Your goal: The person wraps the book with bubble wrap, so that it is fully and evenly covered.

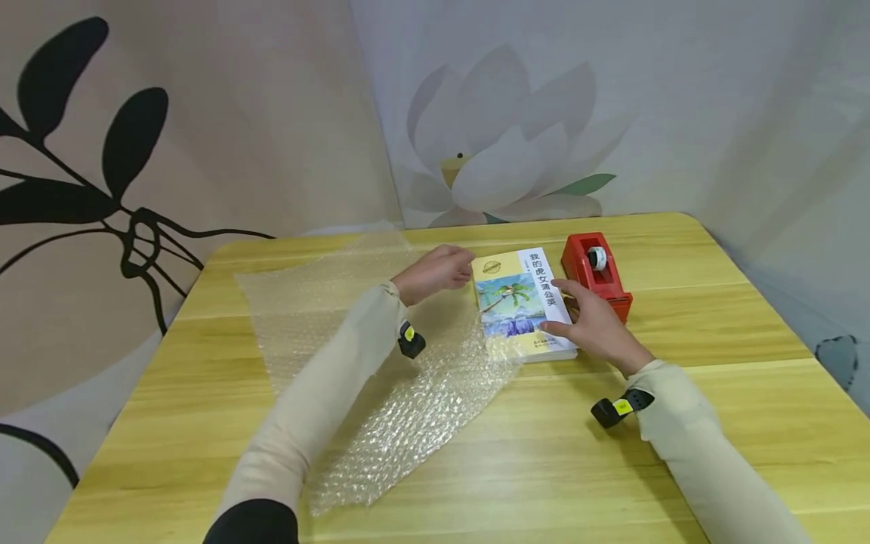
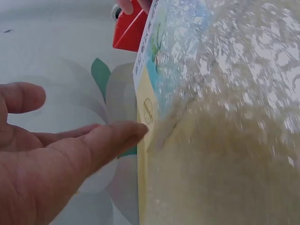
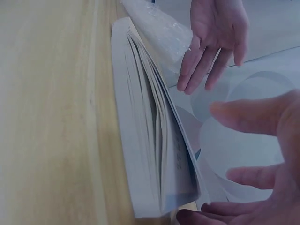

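The left hand (image 1: 438,272) is near the upper left corner of the book; its fingers are extended and stand apart, as the left wrist view shows. The right hand (image 1: 601,321) is at the right edge of the same book, with thumb and fingers spread apart; whether they touch the cover, I cannot tell.

This thick paperback book with yellow, white and blue cover (image 1: 510,302) lies between the two hands, and a palm tree is printed on it. In the right wrist view, its white pages are slightly parted. A large sheet of transparent bubble wrap (image 1: 414,431) is spread to the left, under the left arm, and its edge overlaps the lower left part of the book.

Beside the book, just behind the right hand, there is a red tape dispenser (image 1: 605,287) with a small white roll (image 1: 597,258). All these are on a yellowish wooden table (image 1: 754,385). Further behind hangs a pale cloth (image 1: 707,113), on which a big flower is printed.
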{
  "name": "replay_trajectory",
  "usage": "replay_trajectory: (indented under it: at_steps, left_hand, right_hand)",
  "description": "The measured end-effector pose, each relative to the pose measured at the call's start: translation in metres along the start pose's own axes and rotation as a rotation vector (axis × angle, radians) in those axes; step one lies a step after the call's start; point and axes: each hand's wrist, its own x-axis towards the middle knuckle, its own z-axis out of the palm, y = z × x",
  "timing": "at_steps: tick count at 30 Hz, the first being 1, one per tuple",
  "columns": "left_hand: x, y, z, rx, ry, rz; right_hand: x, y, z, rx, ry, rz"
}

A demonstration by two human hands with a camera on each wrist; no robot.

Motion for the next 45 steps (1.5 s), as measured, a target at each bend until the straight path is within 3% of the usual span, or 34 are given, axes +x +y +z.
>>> replay_trajectory:
  at_steps: [8, 21, 27, 39, 45]
  left_hand:
    - [0.016, 0.001, 0.011, 0.031, -0.006, -0.025]
    - [0.024, 0.006, 0.026, 0.120, 0.084, -0.109]
    - [0.030, 0.005, 0.035, 0.166, 0.119, -0.103]
    - [0.041, 0.005, 0.044, -0.017, 0.194, -0.140]
    - [0.043, 0.000, 0.043, -0.047, 0.242, -0.129]
  right_hand:
    - [0.007, -0.002, 0.001, 0.013, -0.008, 0.044]
    - [0.020, -0.003, 0.000, 0.054, -0.069, 0.170]
    - [0.025, -0.002, 0.001, 0.036, -0.088, 0.198]
    - [0.029, -0.005, 0.002, 0.066, -0.045, 0.251]
    - [0.028, -0.005, 0.000, 0.072, -0.023, 0.239]
